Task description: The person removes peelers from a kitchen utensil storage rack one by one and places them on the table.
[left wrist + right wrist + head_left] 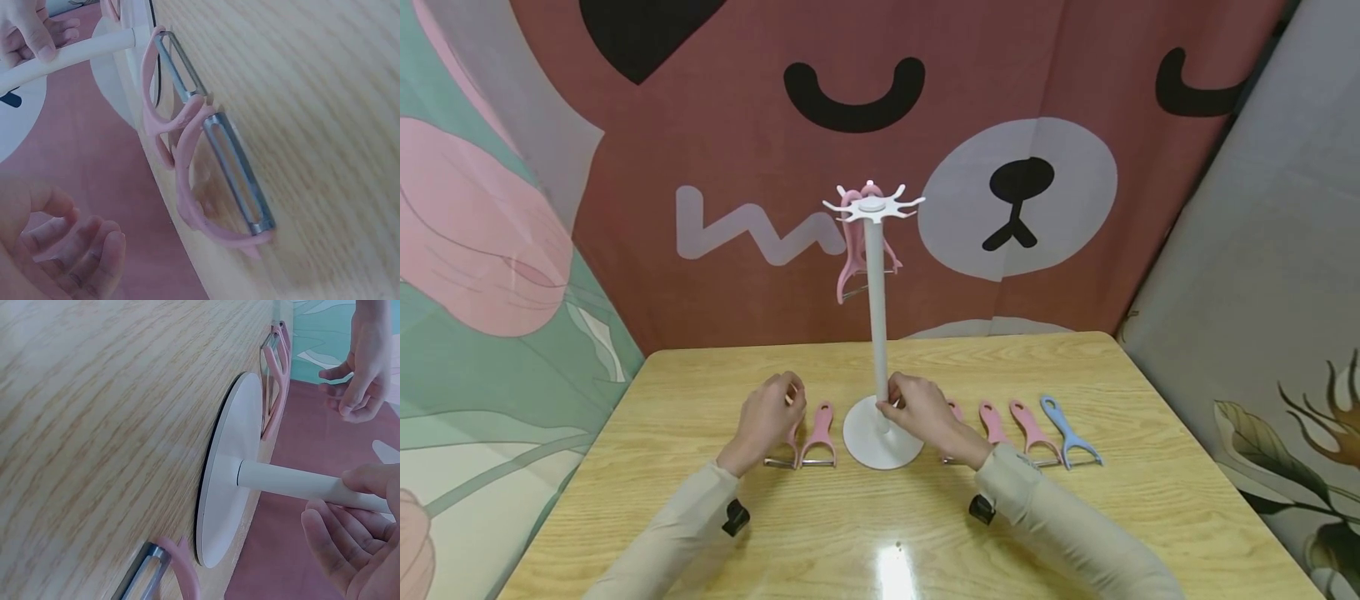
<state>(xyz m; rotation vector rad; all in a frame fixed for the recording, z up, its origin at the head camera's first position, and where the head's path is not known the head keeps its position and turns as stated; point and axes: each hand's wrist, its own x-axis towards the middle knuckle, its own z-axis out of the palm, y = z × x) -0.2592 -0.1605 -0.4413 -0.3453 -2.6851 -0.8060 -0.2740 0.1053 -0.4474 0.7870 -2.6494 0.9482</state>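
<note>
A white rack with a round base, an upright pole and a ring of hooks stands mid-table. My right hand holds the lower pole between thumb and fingers, as the right wrist view also shows. Pink peelers hang from hooks at the back left of the rack. On the left, my left hand hovers with loosely bent fingers and nothing in them. It partly covers one pink peeler; another pink peeler lies between it and the base. Both show their metal blades in the left wrist view.
Right of the base lie several pink peelers in a row, one partly behind my right wrist. A blue peeler ends that row. The wooden table meets a printed cloth at its back edge.
</note>
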